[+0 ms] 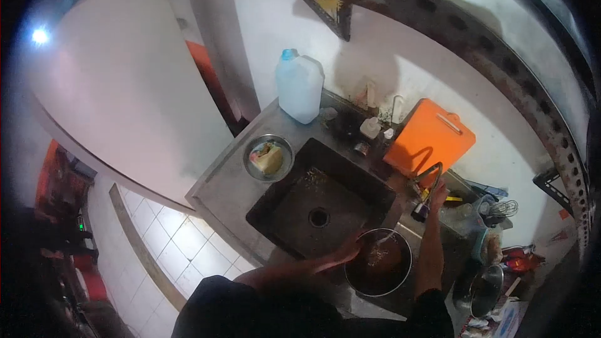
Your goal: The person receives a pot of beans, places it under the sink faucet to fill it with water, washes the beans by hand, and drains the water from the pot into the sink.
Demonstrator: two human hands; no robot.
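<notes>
A round metal pot (407, 278) stands at the near right corner of the dark sink (263, 213), with brownish contents and pale bits inside. My left hand (352, 251) is closed at the pot's left rim. On the pot's far side, my right hand (439, 195) is closed at the dark curved tap (437, 168); its fingers are partly hidden. A pale streak that looks like running water drops into the pot. Behind the tap leans an orange cutting board (432, 134).
A metal bowl (289, 174) with a yellow sponge (268, 160) sits left of the sink, near a bluish plastic jug (300, 87). At right are a whisk (501, 208) and another pot (486, 291). A perforated metal shelf edge (488, 37) arches overhead.
</notes>
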